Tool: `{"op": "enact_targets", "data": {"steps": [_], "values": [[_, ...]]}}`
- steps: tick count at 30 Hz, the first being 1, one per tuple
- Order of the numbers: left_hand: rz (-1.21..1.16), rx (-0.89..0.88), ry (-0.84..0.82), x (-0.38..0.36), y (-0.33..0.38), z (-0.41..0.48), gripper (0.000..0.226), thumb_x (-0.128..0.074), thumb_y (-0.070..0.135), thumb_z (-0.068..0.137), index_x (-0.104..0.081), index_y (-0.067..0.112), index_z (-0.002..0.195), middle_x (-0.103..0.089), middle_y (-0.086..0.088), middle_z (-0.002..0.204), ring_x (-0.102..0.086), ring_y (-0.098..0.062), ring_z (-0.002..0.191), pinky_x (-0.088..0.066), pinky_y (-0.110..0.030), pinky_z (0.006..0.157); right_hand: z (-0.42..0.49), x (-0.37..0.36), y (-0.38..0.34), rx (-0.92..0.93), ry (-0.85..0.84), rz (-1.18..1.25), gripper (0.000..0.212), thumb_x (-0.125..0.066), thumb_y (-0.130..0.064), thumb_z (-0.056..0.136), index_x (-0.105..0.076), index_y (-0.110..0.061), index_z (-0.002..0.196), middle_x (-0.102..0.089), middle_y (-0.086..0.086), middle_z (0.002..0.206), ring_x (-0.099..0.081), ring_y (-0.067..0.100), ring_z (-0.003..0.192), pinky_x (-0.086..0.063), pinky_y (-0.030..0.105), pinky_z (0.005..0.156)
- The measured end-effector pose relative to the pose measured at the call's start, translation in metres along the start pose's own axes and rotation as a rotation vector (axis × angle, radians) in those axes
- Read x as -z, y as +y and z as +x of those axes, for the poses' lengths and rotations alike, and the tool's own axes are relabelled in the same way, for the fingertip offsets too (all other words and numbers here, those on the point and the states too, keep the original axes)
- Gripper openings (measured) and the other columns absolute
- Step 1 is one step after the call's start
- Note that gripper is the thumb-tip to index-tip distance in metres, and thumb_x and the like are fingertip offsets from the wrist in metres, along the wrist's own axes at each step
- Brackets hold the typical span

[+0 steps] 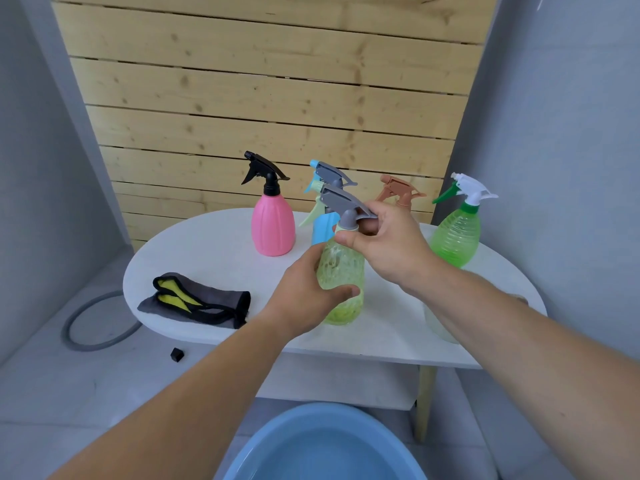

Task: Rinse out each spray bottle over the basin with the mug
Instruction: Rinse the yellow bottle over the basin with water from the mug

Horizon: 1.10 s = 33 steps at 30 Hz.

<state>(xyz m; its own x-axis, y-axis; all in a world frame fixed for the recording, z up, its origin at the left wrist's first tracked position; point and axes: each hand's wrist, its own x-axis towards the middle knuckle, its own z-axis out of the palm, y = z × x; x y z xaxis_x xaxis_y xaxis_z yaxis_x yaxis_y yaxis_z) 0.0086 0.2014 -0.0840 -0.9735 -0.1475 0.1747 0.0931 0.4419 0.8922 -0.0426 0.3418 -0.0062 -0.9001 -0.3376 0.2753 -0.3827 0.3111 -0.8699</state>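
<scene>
Worktop (207, 251) at frame centre: folded cloth (201, 301) at its left, one spray bottle (341, 268) mid-front, row of four spray bottles (273, 226) behind it. Basin (270, 441) below the front edge, lower centre.

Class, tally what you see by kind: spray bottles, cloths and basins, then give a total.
Spray bottles: 5 (pink bottle, blue bottle, yellow-green bottle, brown-topped bottle, green bottle)
Cloths: 1
Basins: 1
Total: 7

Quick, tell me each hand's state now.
Left hand: holds the yellow-green spray bottle by its body.
Right hand: pinches that bottle's grey spray head at the neck.
</scene>
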Motion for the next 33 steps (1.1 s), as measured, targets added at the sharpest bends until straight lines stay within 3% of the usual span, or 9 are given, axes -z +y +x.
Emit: {"op": "enact_targets", "data": {"steps": [5, 7, 10, 13, 17, 24, 28, 31, 33], "values": [[0.003, 0.0, 0.006, 0.0, 0.0, -0.001, 0.075, -0.086, 0.043, 0.07, -0.054, 0.03, 0.136, -0.066, 0.013, 0.121, -0.062, -0.01, 0.114, -0.052, -0.038, 0.101, -0.003, -0.003, -0.001, 0.005, 0.036, 0.025, 0.029, -0.082, -0.018, 0.078, -0.069, -0.018, 0.104, -0.076, 0.001, 0.085, -0.062, 0.011, 0.072, -0.054, 0.037, 0.082], [-0.003, 0.005, -0.007, 0.001, 0.001, -0.001, 0.077, -0.087, 0.043, 0.069, -0.053, 0.03, 0.137, -0.066, 0.013, 0.122, -0.062, -0.01, 0.116, -0.051, -0.037, 0.103, -0.005, -0.002, 0.001, -0.002, 0.016, 0.069, 0.038, -0.083, -0.02, 0.077, -0.067, -0.023, 0.11, -0.076, -0.004, 0.094, -0.07, 0.011, 0.088, -0.056, 0.04, 0.092], [-0.04, 0.04, -0.061, 0.006, -0.001, 0.0, 0.081, -0.089, 0.037, 0.068, -0.05, 0.031, 0.139, -0.068, 0.011, 0.121, -0.063, -0.008, 0.116, -0.054, -0.038, 0.1, -0.014, 0.0, 0.011, -0.094, -0.008, 0.112, 0.064, -0.084, -0.041, 0.071, -0.055, -0.034, 0.127, -0.067, -0.01, 0.121, -0.062, 0.008, 0.115, -0.05, 0.035, 0.099], [-0.088, 0.115, -0.118, 0.011, -0.003, -0.001, 0.076, -0.092, 0.019, 0.073, -0.052, 0.025, 0.137, -0.073, 0.006, 0.115, -0.069, -0.008, 0.107, -0.058, -0.036, 0.095, -0.03, 0.001, 0.024, -0.162, -0.036, 0.113, 0.045, -0.074, -0.045, 0.083, -0.052, -0.036, 0.121, -0.058, -0.007, 0.132, -0.059, 0.003, 0.115, -0.047, 0.029, 0.1], [-0.053, 0.117, -0.153, 0.01, -0.008, -0.004, 0.072, -0.091, 0.018, 0.074, -0.053, 0.027, 0.134, -0.069, 0.006, 0.118, -0.068, -0.01, 0.108, -0.058, -0.029, 0.091, -0.049, -0.002, 0.046, -0.246, -0.13, 0.124, 0.012, -0.058, -0.044, 0.095, -0.06, -0.045, 0.106, -0.069, -0.021, 0.106, -0.063, -0.007, 0.101, -0.049, 0.038, 0.103], [-0.144, 0.125, -0.098, 0.011, -0.011, -0.006, 0.069, -0.091, 0.018, 0.073, -0.059, 0.033, 0.132, -0.068, 0.004, 0.121, -0.068, -0.016, 0.109, -0.058, -0.039, 0.097, -0.052, -0.004, 0.047, -0.232, -0.172, 0.261, 0.03, -0.042, -0.028, 0.106, -0.061, -0.051, 0.106, -0.07, -0.034, 0.098, -0.069, -0.002, 0.096, -0.055, 0.015, 0.078], [-0.185, 0.073, -0.079, 0.035, 0.0, -0.001, 0.069, -0.09, 0.019, 0.072, -0.061, 0.034, 0.132, -0.071, 0.006, 0.121, -0.071, -0.014, 0.109, -0.057, -0.039, 0.098, -0.042, -0.012, 0.036, -0.197, -0.158, 0.266, 0.035, -0.046, -0.042, 0.101, -0.05, -0.047, 0.135, -0.057, -0.024, 0.135, -0.058, 0.006, 0.124, -0.047, 0.033, 0.106], [-0.18, 0.046, -0.069, 0.065, 0.006, 0.008, 0.069, -0.088, 0.024, 0.066, -0.063, 0.039, 0.128, -0.073, 0.004, 0.119, -0.071, -0.017, 0.11, -0.056, -0.039, 0.097, -0.026, -0.028, 0.02, -0.173, -0.191, 0.219, 0.034, -0.046, -0.063, 0.083, -0.05, -0.062, 0.117, -0.061, -0.022, 0.127, -0.06, 0.011, 0.12, -0.045, 0.043, 0.108], [-0.175, 0.057, -0.043, 0.086, 0.005, 0.015, 0.068, -0.088, 0.02, 0.067, -0.063, 0.04, 0.127, -0.074, 0.001, 0.117, -0.071, -0.02, 0.11, -0.056, -0.039, 0.095, -0.012, -0.042, 0.011, -0.164, -0.211, 0.217, 0.017, -0.043, -0.056, 0.09, -0.052, -0.067, 0.1, -0.067, -0.028, 0.11, -0.064, 0.011, 0.114, -0.046, 0.044, 0.107]]}}
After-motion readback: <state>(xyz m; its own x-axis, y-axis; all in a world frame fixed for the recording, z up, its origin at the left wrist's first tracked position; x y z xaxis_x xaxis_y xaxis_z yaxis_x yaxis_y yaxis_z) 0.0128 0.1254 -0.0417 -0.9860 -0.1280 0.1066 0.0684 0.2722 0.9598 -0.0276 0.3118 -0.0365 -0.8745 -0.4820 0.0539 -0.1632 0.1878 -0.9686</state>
